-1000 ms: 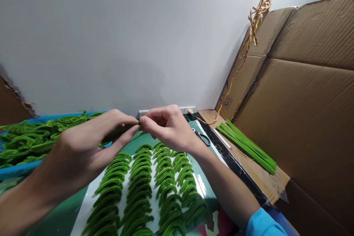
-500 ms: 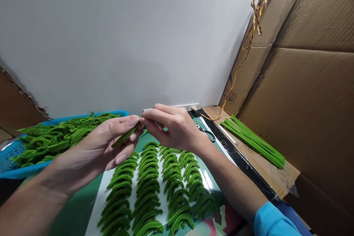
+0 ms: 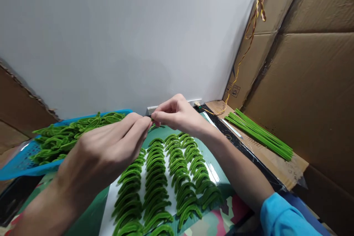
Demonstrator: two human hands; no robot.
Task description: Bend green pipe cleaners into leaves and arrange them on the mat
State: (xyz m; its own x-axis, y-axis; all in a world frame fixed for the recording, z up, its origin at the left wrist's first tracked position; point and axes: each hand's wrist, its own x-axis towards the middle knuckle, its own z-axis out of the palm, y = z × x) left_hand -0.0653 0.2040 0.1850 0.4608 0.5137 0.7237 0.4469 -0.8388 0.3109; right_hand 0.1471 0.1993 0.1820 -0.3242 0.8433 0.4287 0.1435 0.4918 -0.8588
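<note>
My left hand [image 3: 110, 145] is closed, its back turned up and its fingertips pinched at the centre of the head view. Touching them are the fingertips of my right hand [image 3: 177, 114], also in a pinch. Between the two, a bit of a green chenille stem [image 3: 153, 119] shows; the fingers hide most of it. Below the hands, curved green chenille pieces [image 3: 155, 177] lie in several overlapping rows on a white sheet [image 3: 106, 212]. My left forearm and hand cover part of the leftmost row.
At left stands a blue basket [image 3: 16, 169] heaped with looped green pieces [image 3: 69, 132]. Straight green stems [image 3: 260, 136] and a slim white tool [image 3: 232, 129] lie on cardboard [image 3: 293, 169] at right. Twisted wire [image 3: 261, 0] hangs by an upright cardboard panel [image 3: 309, 81].
My left hand has turned over, from fingers spread around the stem to back up and closed. My right hand has moved slightly right. The view has shifted, and the scissors are now hidden.
</note>
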